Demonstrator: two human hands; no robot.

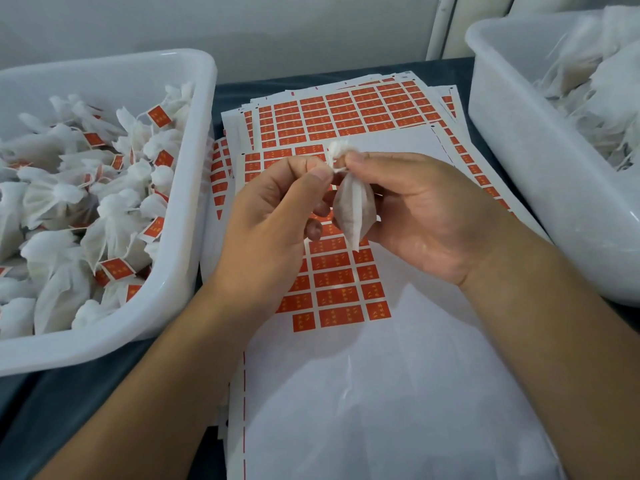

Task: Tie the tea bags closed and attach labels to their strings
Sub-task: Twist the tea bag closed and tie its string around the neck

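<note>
— Where's the small white mesh tea bag (353, 211)?
— Between both hands, above the sheets. The right hand (420, 216) pinches its gathered neck; the left hand (273, 216) pinches the string beside it.
— And around them?
— Stacked white sheets of red labels (346, 282) on a dark worktop (86, 393), two white plastic tubs: the left tub (194, 188) holds labelled bags, the right tub (540, 174) unlabelled ones.

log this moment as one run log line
right hand: holds tea bag neck | left hand: pinches string | label: not yet on
</note>
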